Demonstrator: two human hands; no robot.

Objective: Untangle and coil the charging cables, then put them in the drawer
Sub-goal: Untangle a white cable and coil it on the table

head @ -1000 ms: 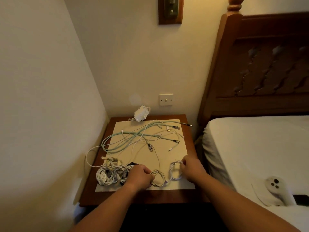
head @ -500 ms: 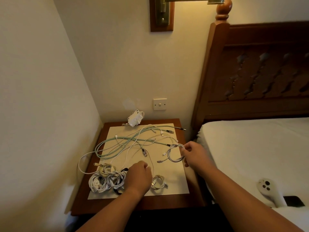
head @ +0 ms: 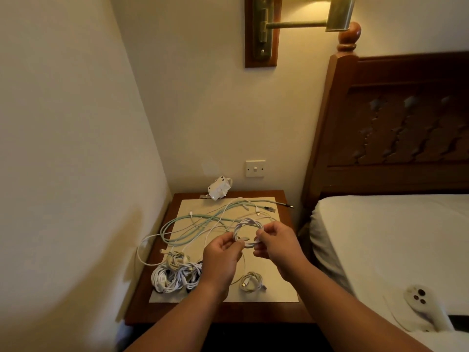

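I am holding the small white coil [head: 247, 231] above the surface [head: 215, 313], left hand [head: 223, 257] pinching its end, right hand [head: 276, 242] gripping the loops, hands close together. A slackening grip could be letting loops spring open or snag the loose tangle [head: 203, 221] just beyond. Finished coils [head: 175, 275] are crowding my left, and no drawer is showing.

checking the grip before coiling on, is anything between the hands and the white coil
Nothing visible does. The left hand and right hand both pinch the white coil, held above the loose cables on the nightstand.
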